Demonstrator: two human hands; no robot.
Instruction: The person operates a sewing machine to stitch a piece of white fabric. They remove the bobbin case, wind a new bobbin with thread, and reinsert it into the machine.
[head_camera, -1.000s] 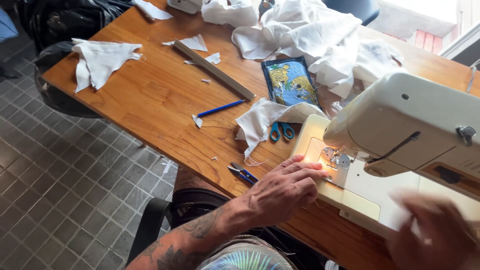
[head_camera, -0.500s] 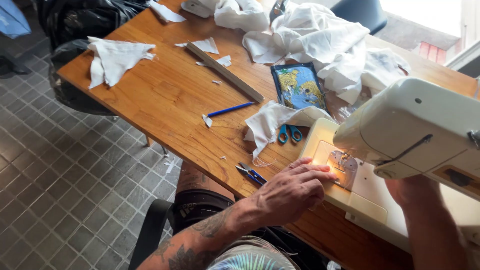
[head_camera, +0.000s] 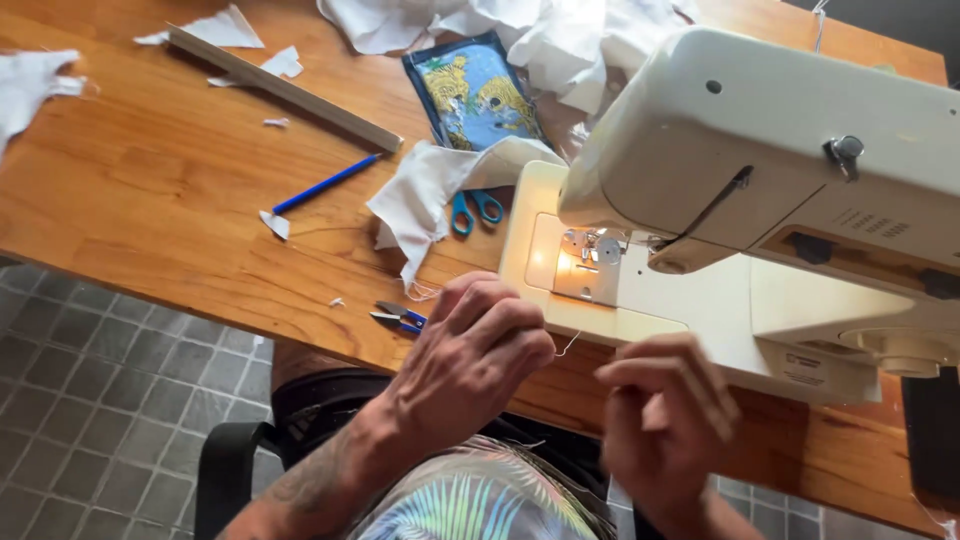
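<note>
So the fingers (head_camera: 505, 325) of the left hand (head_camera: 470, 365) are curling shut and pinching a thin pale thread (head_camera: 568, 344), with a little tail of it poking out toward the right. The right hand (head_camera: 665, 415) is sitting just beside it, fingers bunched and closed too, but it's blurry, so I can't tell if it's actually gripping the same thread or just hovering at its end. Both hands are hanging off the front edge of the table (head_camera: 150, 200), right in front of the sewing machine (head_camera: 760, 190), which makes sense since the thread looks like it's running back toward the lit needle area (head_camera: 585, 262), and holding it there is keeping it close to the lamp.

Everything handy is parked within reach: small blue-handled snips (head_camera: 400, 318) are lying at the table edge just left of the left hand, teal-handled scissors (head_camera: 475, 210) are half tucked under a white cloth (head_camera: 425, 195) beside the machine bed. Further out, a blue pen (head_camera: 325, 184), a long wooden ruler (head_camera: 285, 88), a blue-and-yellow patterned fabric piece (head_camera: 475, 90) and a heap of white fabric (head_camera: 540, 35) are pushed back.
</note>
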